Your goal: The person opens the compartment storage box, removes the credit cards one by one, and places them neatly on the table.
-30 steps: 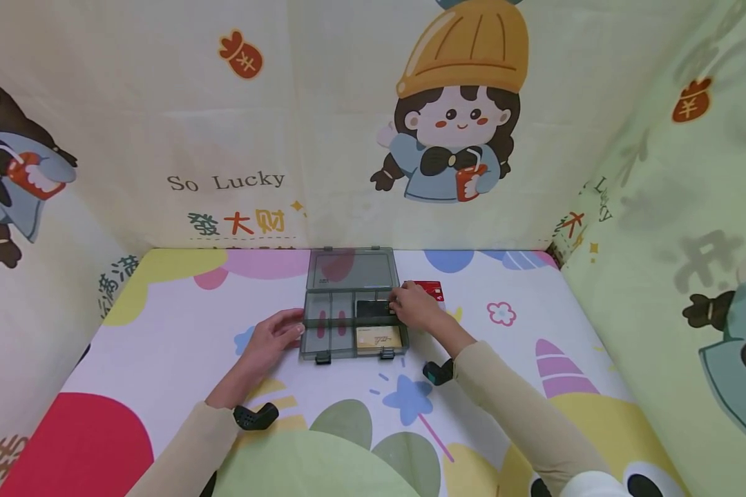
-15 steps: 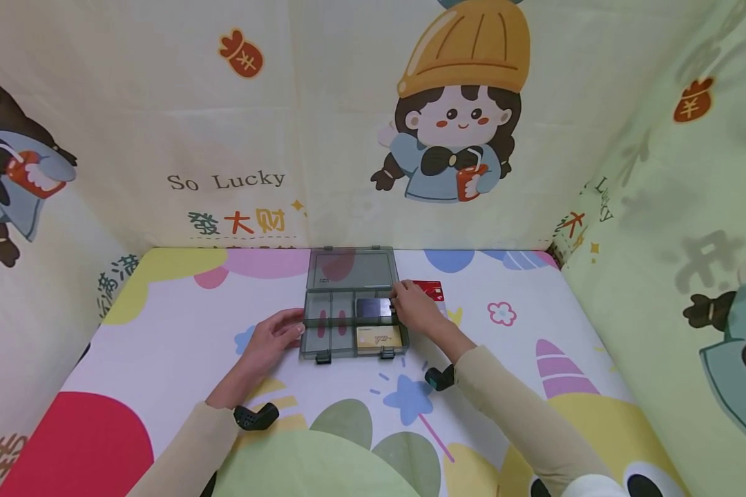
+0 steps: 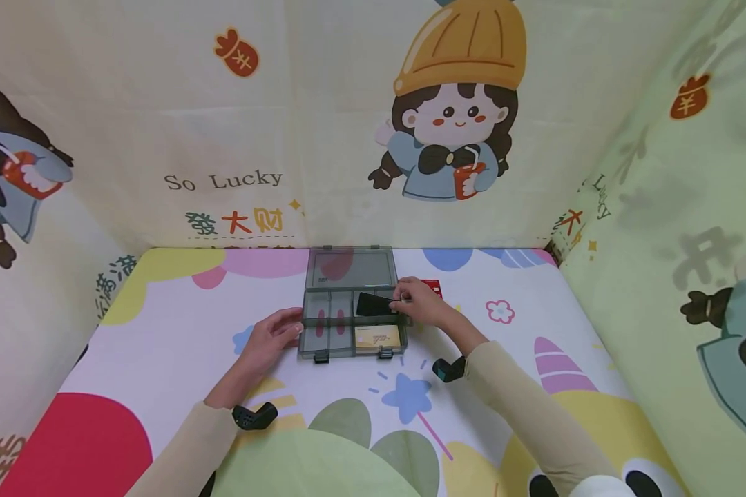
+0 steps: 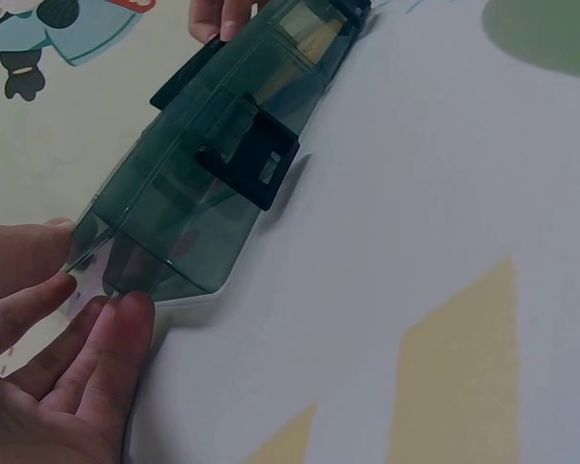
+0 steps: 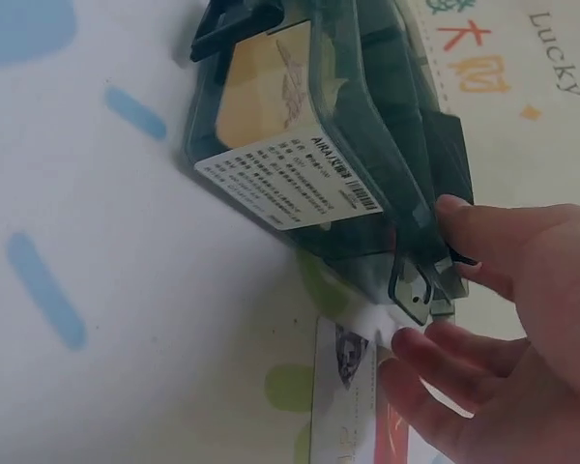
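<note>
A translucent grey-green divided box (image 3: 315, 348) lies on the table with its lid (image 3: 351, 268) laid back. My right hand (image 3: 424, 304) pinches the right end of a black card (image 3: 373, 304), tilted at the back right compartment. In the right wrist view, thumb and finger grip that dark card (image 5: 451, 155) above the box's side, with the other fingers spread below. My left hand (image 3: 272, 339) rests its fingertips (image 4: 133, 307) against the box's left wall. A yellowish card (image 3: 376, 337) lies in the front right compartment.
A red card (image 3: 434, 286) lies on the table right behind the right hand, partly hidden by it. Two black latches (image 3: 385, 353) stick out at the box's front. A patterned cloth wall (image 3: 336, 138) rises at the table's far edge.
The black card, lying flatter in the back right compartment earlier, is now tilted with its right end raised. My right hand has shifted slightly right; the left hand stays at the box.
</note>
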A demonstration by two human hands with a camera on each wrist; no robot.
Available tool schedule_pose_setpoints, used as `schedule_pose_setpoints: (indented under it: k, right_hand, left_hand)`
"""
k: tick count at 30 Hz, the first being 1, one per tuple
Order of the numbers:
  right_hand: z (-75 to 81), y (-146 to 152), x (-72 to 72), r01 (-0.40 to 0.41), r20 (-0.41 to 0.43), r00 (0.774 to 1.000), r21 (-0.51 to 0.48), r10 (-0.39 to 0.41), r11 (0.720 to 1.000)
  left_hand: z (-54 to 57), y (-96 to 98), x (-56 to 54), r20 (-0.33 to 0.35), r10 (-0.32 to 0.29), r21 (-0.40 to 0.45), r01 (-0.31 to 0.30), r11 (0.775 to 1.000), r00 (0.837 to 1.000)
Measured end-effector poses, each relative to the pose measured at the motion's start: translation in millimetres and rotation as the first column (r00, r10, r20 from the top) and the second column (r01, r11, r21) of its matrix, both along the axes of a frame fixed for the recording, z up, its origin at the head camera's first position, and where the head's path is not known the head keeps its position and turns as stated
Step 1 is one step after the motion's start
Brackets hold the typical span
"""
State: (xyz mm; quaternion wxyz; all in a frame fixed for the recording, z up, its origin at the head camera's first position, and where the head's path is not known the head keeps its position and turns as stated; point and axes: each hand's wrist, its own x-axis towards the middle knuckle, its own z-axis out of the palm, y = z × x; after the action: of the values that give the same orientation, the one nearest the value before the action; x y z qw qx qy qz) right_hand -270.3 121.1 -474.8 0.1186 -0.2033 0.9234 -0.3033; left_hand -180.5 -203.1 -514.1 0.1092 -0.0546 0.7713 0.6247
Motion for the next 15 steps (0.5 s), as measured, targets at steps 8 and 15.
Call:
schedule_pose_setpoints:
  k: [8, 15]
  right_hand:
    - [7.6, 3, 5.8, 0.098, -0.043, 0.994, -0.068, -0.102, 0.993]
    - [13.1, 6, 5.4, 0.124, -0.070, 0.988, -0.154, -0.136, 0.980]
  left_hand:
    - [3.6, 0.9, 2.2, -0.004, -0.001, 0.005, 0.001, 1.000, 1.000]
    - [4.8, 1.0, 2.8, -0.007, 0.000, 0.009, 0.000, 1.000, 1.000]
